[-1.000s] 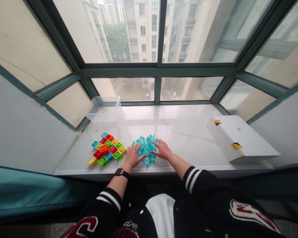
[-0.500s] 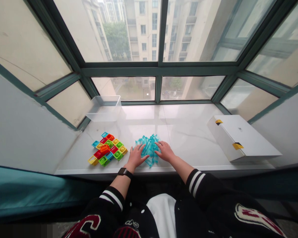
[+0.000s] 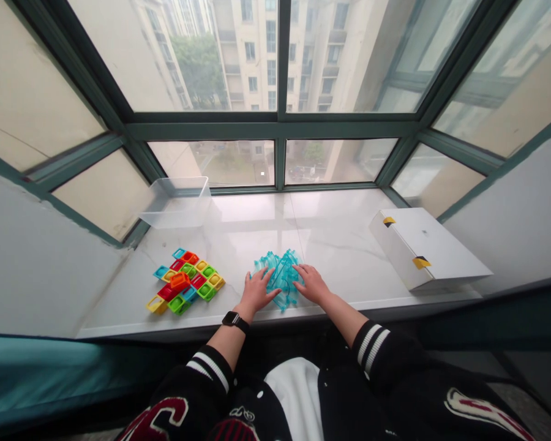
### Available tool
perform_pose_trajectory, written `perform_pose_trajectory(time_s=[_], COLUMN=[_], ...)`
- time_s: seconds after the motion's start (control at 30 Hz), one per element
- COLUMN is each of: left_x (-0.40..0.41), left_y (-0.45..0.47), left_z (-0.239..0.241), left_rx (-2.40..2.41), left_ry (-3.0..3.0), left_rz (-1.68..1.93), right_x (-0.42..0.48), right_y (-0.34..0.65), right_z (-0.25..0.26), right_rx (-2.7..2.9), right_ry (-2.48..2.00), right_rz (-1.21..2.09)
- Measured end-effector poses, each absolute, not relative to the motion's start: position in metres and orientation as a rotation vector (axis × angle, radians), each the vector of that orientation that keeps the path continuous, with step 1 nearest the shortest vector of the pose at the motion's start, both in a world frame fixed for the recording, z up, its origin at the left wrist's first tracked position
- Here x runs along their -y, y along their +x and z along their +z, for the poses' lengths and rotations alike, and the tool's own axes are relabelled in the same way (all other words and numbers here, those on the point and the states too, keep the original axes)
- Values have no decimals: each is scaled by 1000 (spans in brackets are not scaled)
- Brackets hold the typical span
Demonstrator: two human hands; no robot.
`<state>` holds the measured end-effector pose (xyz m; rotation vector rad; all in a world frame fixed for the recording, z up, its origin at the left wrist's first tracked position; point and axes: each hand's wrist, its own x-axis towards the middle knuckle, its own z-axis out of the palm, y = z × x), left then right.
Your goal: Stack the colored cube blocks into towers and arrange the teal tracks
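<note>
A heap of translucent turquoise plastic pieces (image 3: pixel 284 275) lies on the white sill near its front edge. My left hand (image 3: pixel 258 290) rests at the heap's left side, fingers spread and touching it. From the right, my right hand (image 3: pixel 313 284) reaches to the other side of the heap with its fingers apart. Neither hand grips a piece. To the left, a cluster of coloured plastic blocks (image 3: pixel 188 282) in red, yellow, green, blue and orange lies flat, with one orange block (image 3: pixel 180 281) on top.
A clear plastic bin (image 3: pixel 179 205) stands at the back left by the window. On the right is a white box (image 3: pixel 434 248) with yellow-and-black tabs. The sill (image 3: pixel 340 245) ends at a front edge before my body. Window frames (image 3: pixel 280 130) enclose the back and sides.
The whole view has shifted slightly, so the sill's things appear further left. My right hand has moved a little away from the heap's middle; my left hand stays beside it.
</note>
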<state>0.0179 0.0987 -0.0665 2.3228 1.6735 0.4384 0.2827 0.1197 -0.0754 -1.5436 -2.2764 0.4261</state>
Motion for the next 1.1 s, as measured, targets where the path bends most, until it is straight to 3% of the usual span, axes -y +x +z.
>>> perform_pose_trajectory(time_s=[0.3,0.6,1.1], left_x=[-89,-54,-52], left_y=[11,-26,-19], left_z=[-68,-109,-107], left_rx=[-1694,-1898,-1844], left_ry=[2375,2151,2272], left_rz=[639,1092,938], right_x=[-118,-117,-130], right_y=[279,313,298], right_z=[-66,-65,-64], right_rx=[2274,1959,1946], right_ry=[-1578,-1644,-1912], right_rz=[429,411,726])
